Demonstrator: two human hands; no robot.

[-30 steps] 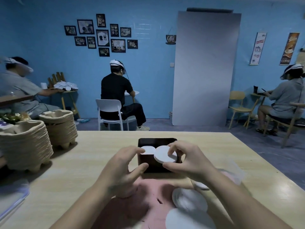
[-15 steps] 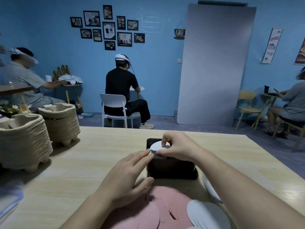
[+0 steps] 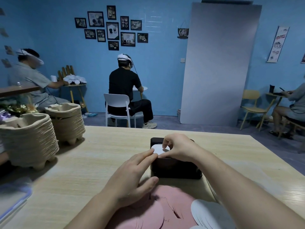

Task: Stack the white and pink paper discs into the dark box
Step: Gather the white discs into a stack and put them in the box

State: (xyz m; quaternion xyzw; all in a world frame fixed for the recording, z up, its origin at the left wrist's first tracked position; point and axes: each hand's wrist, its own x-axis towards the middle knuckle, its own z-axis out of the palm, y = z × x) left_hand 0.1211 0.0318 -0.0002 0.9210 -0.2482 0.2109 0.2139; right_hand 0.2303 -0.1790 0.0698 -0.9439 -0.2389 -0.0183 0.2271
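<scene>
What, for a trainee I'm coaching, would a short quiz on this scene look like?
1. True or false: the right hand pinches a white disc at the dark box.
2. The loose pink discs lie: A in the box; B on the table, nearer the person; C on the floor.
3. Which hand has straight fingers?
Key: 1 true; 2 B; 3 left hand.
</scene>
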